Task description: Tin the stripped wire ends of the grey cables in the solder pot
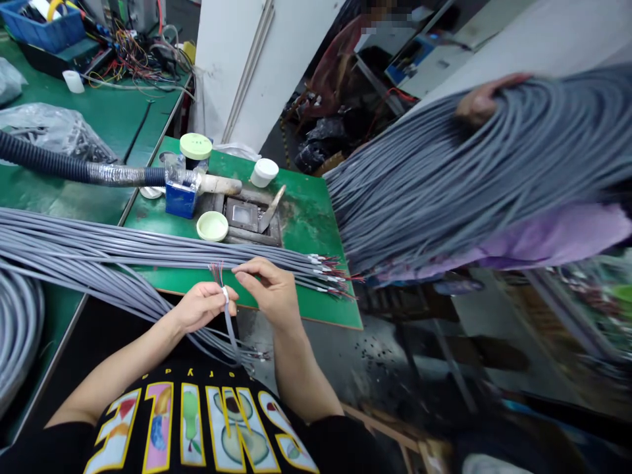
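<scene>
My left hand (201, 307) is closed around a grey cable (229, 322) near its stripped end, just below the edge of the green bench. Thin coloured wires (216, 270) fan upward from a white band (226, 294) on this cable. Right beside the wire tips, my right hand (269, 289) has its thumb and index finger brought together in a pinch; whether a wire lies between them is too small to tell. Behind both hands, a row of grey cables (162, 241) lies across the bench, with white bands and bare coloured wire ends (328, 270) at the right.
A solder pot (243, 216) is set into the bench, near a pale green dish (212, 226), a white tub (264, 172) and a black hose (49, 158). At right, another person's hand (478, 105) carries a large grey cable bundle (533, 164). Coiled cable (20, 329) sits left.
</scene>
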`<action>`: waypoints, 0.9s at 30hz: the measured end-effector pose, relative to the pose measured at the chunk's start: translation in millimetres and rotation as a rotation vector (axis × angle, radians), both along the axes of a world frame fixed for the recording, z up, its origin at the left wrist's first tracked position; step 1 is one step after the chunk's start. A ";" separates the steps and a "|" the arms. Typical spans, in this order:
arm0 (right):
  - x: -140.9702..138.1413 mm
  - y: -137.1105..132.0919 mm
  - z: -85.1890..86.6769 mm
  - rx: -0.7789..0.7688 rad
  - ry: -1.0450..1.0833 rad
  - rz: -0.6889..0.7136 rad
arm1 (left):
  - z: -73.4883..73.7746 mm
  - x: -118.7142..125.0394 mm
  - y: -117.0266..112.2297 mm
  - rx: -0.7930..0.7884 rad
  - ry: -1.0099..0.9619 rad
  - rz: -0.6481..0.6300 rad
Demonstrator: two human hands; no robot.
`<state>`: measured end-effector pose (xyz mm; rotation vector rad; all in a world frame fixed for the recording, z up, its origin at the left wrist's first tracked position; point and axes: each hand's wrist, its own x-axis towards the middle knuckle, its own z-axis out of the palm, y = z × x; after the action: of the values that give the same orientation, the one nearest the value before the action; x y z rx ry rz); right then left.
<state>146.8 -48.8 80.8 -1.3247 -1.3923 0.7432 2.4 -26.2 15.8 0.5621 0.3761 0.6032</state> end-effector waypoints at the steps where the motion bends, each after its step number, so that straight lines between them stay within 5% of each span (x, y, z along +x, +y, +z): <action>1: -0.3 2.4 -0.1 -0.023 0.018 0.021 | -0.1 0.0 -0.3 0.011 0.007 -0.009; 15: -3.1 19.3 4.5 -0.280 0.338 0.251 | 2.3 0.8 -1.4 0.111 0.050 -0.049; 27: -7.8 19.4 -12.2 -0.311 0.512 0.194 | -0.3 1.0 -3.0 0.123 0.067 -0.006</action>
<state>138.9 -29.4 68.7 -1.1252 -1.0221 1.3668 3.4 -29.2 15.5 0.7019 0.4021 0.6059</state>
